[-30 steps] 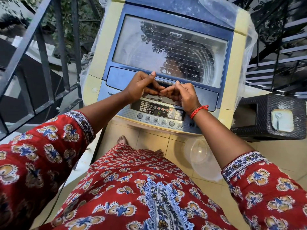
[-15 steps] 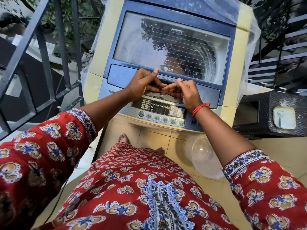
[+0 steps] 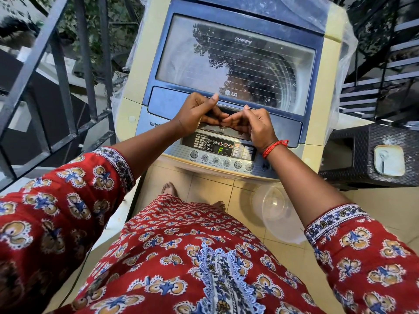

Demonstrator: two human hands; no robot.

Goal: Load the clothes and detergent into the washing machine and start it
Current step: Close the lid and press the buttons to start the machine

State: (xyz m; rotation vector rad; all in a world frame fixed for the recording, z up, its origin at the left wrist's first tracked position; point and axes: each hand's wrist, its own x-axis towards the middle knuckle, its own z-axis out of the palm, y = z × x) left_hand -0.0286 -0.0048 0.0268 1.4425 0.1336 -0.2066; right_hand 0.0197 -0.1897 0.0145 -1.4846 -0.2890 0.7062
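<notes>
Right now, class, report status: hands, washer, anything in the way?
Left hand and right hand both hooked in the lid handle. Washing machine lid down, display shows F. Nothing blocking.

Tiled floor (image 3: 210, 189): washing machine (image 3: 136, 71), clear plastic bowl (image 3: 275, 214), bare feet.

I read "LG" and "DIAMOND" on the glass lid (image 3: 235, 64) of the cream-and-blue top-loading washing machine (image 3: 133, 105). Its grey control panel (image 3: 218, 152) shows a green "F" and button labels "WASH", "SPIN"; "Turbo" is partly hidden.
</notes>
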